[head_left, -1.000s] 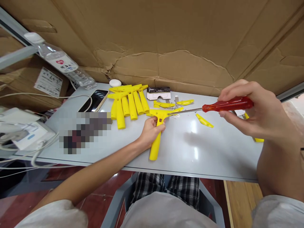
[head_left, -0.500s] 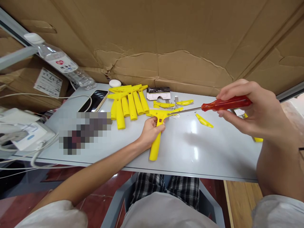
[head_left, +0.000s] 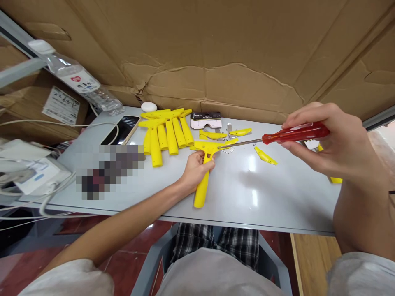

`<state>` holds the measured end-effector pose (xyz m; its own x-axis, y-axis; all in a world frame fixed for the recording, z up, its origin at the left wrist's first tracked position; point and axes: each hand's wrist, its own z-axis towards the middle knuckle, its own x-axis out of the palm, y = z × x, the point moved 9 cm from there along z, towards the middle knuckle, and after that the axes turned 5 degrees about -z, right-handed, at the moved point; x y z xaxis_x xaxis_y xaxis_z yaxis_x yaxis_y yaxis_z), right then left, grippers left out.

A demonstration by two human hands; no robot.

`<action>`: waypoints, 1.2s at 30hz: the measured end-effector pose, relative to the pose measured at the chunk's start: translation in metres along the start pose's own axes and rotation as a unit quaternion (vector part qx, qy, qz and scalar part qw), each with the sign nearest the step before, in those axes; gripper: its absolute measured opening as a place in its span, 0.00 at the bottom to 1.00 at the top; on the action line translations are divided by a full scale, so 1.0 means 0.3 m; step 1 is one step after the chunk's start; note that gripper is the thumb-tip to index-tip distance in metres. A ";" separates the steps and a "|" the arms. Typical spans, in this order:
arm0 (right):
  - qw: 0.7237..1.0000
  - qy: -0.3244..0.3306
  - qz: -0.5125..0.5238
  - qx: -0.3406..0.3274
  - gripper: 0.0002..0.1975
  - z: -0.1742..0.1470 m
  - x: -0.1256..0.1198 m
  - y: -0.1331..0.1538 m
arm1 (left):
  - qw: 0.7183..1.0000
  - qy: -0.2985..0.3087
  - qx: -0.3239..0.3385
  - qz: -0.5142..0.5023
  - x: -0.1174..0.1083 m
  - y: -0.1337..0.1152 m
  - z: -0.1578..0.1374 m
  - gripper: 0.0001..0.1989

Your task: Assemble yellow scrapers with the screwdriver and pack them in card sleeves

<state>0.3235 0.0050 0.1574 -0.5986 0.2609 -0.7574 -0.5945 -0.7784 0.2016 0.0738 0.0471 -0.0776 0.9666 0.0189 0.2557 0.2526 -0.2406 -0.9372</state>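
Observation:
My left hand [head_left: 197, 169] is closed round the neck of a yellow T-shaped scraper handle [head_left: 202, 191], just below its crossbar. In my right hand [head_left: 328, 139] is a screwdriver [head_left: 296, 133] with a clear red grip, held between thumb and fingers. Its metal shaft slants down to the left, and the tip meets the right part of the crossbar. Whether a screw sits under the tip is too small to tell. Beyond the crossbar lie loose yellow curved pieces [head_left: 266, 156], with thin metal blades [head_left: 229, 128] beside them.
Several more yellow T-shaped handles [head_left: 156, 150] lie piled left of centre. Behind stand a small black-and-white box [head_left: 206, 120] and a white oval object [head_left: 149, 107]. A phone [head_left: 123, 128], a leaning plastic bottle [head_left: 80, 80] and white cables [head_left: 46, 205] are on the left. Cardboard [head_left: 216, 49] walls the back.
The right-hand fingers have shifted slightly around the screwdriver grip, with the tip still at the crossbar. My left hand and the yellow handle have stayed in place.

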 end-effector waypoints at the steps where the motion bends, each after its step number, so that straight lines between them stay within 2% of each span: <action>1: 1.000 -0.007 -0.006 -0.005 0.17 0.000 -0.002 0.002 | 1.000 0.000 0.001 0.000 0.000 0.000 0.000 0.13; 6: 0.999 -0.021 -0.038 0.003 0.14 0.004 -0.005 -0.005 | 1.000 0.002 0.002 0.002 -0.003 0.002 0.001 0.13; 11: 1.000 0.014 0.000 0.022 0.19 0.002 -0.001 -0.009 | 1.000 0.003 0.002 0.004 -0.006 0.006 0.003 0.13; 14: 1.000 0.010 0.014 0.017 0.18 -0.002 -0.005 -0.008 | 1.000 0.001 0.001 0.002 -0.008 0.011 0.004 0.13; 21: 0.998 -0.018 -0.058 0.003 0.14 -0.001 -0.009 -0.012 | 1.000 -0.003 -0.002 -0.004 -0.010 0.017 0.005 0.14; 25: 0.999 0.023 0.001 0.023 0.17 -0.001 0.007 -0.013 | 1.000 -0.003 -0.004 -0.003 -0.009 0.017 0.006 0.14; 29: 0.999 0.014 0.036 0.025 0.18 -0.006 -0.001 -0.008 | 1.000 -0.004 -0.002 -0.001 -0.012 0.018 0.007 0.14; 36: 0.999 -0.004 -0.046 0.025 0.12 -0.009 -0.001 -0.028 | 1.000 0.002 -0.003 -0.001 -0.011 0.018 0.006 0.14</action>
<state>0.3301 0.0099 0.1541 -0.5439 0.3352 -0.7693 -0.6737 -0.7210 0.1622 0.0721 0.0476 -0.0839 0.9659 0.0153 0.2584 0.2541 -0.2473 -0.9350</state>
